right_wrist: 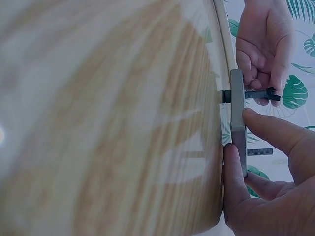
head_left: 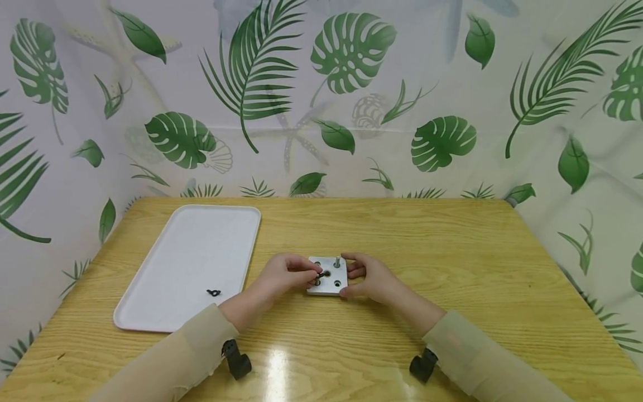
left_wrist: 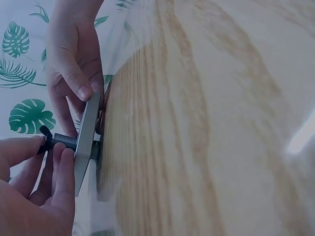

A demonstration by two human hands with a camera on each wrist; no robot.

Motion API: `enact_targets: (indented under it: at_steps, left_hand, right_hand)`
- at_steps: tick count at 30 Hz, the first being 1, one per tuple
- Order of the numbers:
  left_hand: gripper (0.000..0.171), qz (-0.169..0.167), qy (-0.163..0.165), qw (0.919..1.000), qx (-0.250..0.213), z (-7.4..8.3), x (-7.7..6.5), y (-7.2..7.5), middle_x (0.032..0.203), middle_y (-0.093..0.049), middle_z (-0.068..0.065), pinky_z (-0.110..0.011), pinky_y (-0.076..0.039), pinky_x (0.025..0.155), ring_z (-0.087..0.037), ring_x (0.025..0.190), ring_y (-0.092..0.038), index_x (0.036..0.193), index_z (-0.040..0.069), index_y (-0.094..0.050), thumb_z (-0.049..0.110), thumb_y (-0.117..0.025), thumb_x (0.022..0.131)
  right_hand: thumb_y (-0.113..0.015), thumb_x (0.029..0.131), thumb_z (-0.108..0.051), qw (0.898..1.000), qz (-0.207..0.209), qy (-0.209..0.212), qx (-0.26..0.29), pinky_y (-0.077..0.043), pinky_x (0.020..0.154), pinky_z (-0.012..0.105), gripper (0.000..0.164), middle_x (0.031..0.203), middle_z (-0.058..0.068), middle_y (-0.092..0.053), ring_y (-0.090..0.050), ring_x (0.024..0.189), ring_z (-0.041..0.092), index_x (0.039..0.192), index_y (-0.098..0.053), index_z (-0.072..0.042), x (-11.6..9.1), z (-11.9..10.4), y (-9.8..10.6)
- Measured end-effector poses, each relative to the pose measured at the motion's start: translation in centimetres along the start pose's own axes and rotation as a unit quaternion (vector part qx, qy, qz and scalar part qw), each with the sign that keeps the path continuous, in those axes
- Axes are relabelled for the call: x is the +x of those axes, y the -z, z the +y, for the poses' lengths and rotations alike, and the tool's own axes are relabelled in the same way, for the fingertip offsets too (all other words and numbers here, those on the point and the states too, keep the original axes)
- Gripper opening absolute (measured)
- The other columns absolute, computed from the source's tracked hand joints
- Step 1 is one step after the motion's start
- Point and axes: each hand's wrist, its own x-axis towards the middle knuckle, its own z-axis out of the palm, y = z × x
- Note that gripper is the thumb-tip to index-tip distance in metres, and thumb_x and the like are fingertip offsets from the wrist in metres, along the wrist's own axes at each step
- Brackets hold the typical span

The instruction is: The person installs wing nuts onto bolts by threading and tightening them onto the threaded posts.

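Left hand point(head_left: 282, 274) pinches a wing nut point(right_wrist: 273, 94) at the outer end of a bolt point(right_wrist: 254, 95) standing square to the plate point(head_left: 327, 263); right hand point(head_left: 370, 277) grips the opposite edge.

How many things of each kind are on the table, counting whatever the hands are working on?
Metal plate: 1
Threaded bolts: 2
Black wing nuts: 2
White tray: 1
Total: 6

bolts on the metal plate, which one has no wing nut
The far-right bolt: bare thread, whereas the near-left bolt has a black wing nut at its tip.
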Motion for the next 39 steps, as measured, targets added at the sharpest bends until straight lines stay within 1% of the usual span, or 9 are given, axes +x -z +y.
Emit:
enact_targets:
  at_steps: [2, 7, 11, 14, 17, 22, 26, 32, 39]
  left_hand:
    - [0.022, -0.003, -0.001, 1.0000, -0.008, -0.2, 0.1, 0.0, 0.112, -0.079, -0.018, -0.022, -0.061, 0.080, -0.003, 0.083, -0.071, 0.118, -0.012, -0.074, 0.000, -0.068, 0.102]
    - [0.024, 0.003, -0.007, 1.0000, 0.001, -0.1, 0.1, -0.3, 0.117, -0.076, -0.021, -0.023, -0.061, 0.079, -0.003, 0.082, -0.070, 0.122, -0.012, -0.073, 0.003, -0.066, 0.104]
    - [0.029, 0.029, 0.004, 0.9993, 0.021, 0.4, -0.3, -0.7, 0.110, -0.069, -0.013, -0.026, -0.060, 0.077, -0.009, 0.085, -0.069, 0.123, -0.004, -0.070, 0.010, -0.076, 0.098]
    - [0.033, 0.053, 0.011, 0.9974, 0.046, 0.5, -0.4, -1.0, 0.102, -0.062, -0.006, -0.026, -0.055, 0.072, -0.014, 0.085, -0.066, 0.117, 0.003, -0.068, 0.013, -0.085, 0.091]
    - [0.032, 0.066, 0.004, 0.9956, 0.066, 0.6, -0.3, -1.4, 0.095, -0.059, -0.003, -0.025, -0.052, 0.069, -0.015, 0.080, -0.063, 0.111, 0.003, -0.067, 0.013, -0.088, 0.088]
    - [0.028, 0.075, -0.004, 0.9949, 0.068, 0.7, -0.2, -1.7, 0.087, -0.056, 0.000, -0.023, -0.051, 0.066, -0.013, 0.073, -0.059, 0.106, 0.003, -0.067, 0.010, -0.087, 0.088]
    - [0.026, 0.073, -0.006, 0.9951, 0.066, 0.9, -0.4, -1.6, 0.088, -0.059, -0.001, -0.023, -0.052, 0.066, -0.013, 0.074, -0.059, 0.106, 0.001, -0.068, 0.007, -0.086, 0.088]
    - [0.025, 0.064, -0.003, 0.9955, 0.070, 1.3, -0.6, -1.2, 0.096, -0.070, -0.006, -0.023, -0.055, 0.072, -0.012, 0.080, -0.066, 0.109, 0.000, -0.071, 0.005, -0.083, 0.089]
    - [0.017, 0.036, -0.012, 0.9970, 0.068, 1.2, -0.6, -0.9, 0.110, -0.077, -0.016, -0.024, -0.058, 0.077, -0.007, 0.082, -0.068, 0.113, -0.004, -0.078, 0.002, -0.072, 0.098]
  right_hand:
    - [-0.091, 0.084, -0.007, 1.000, 0.000, 0.001, 0.000, -0.053, 0.107, 0.047, 0.085, 0.134, 0.021, -0.065, -0.065, 0.121, 0.032, 0.157, -0.047, 0.000, 0.0, 0.0, 0.0]
    - [-0.090, 0.084, -0.006, 1.000, 0.000, 0.002, 0.004, -0.053, 0.107, 0.046, 0.085, 0.134, 0.022, -0.065, -0.065, 0.122, 0.032, 0.157, -0.047, 0.001, 0.0, 0.0, 0.0]
    - [-0.090, 0.084, -0.006, 1.000, 0.000, 0.004, 0.005, -0.053, 0.107, 0.045, 0.085, 0.134, 0.022, -0.065, -0.065, 0.121, 0.032, 0.157, -0.047, 0.001, 0.1, 0.1, 0.0]
    - [-0.090, 0.084, -0.006, 1.000, 0.001, 0.004, 0.006, -0.054, 0.106, 0.044, 0.085, 0.134, 0.022, -0.065, -0.065, 0.121, 0.031, 0.157, -0.047, 0.001, 0.1, 0.0, 0.1]
    - [-0.090, 0.084, -0.005, 1.000, 0.002, 0.003, 0.007, -0.055, 0.104, 0.043, 0.084, 0.133, 0.022, -0.065, -0.065, 0.120, 0.031, 0.157, -0.047, 0.001, 0.0, 0.0, 0.1]
    - [-0.090, 0.085, -0.005, 1.000, 0.003, -0.004, 0.008, -0.055, 0.104, 0.042, 0.084, 0.133, 0.021, -0.066, -0.066, 0.119, 0.030, 0.157, -0.047, 0.001, 0.0, -0.2, 0.1]
    - [-0.090, 0.085, -0.005, 1.000, 0.003, -0.007, 0.011, -0.055, 0.104, 0.042, 0.084, 0.134, 0.021, -0.065, -0.066, 0.119, 0.030, 0.157, -0.047, 0.001, -0.1, -0.3, 0.1]
    - [-0.090, 0.084, -0.004, 1.000, 0.003, -0.008, 0.017, -0.055, 0.103, 0.041, 0.085, 0.134, 0.021, -0.065, -0.066, 0.120, 0.030, 0.157, -0.047, 0.001, -0.2, -0.5, 0.2]
    - [-0.090, 0.084, -0.005, 1.000, -0.004, -0.006, 0.018, -0.055, 0.102, 0.041, 0.085, 0.133, 0.022, -0.066, -0.067, 0.120, 0.031, 0.157, -0.046, 0.002, -0.1, -0.4, 0.4]
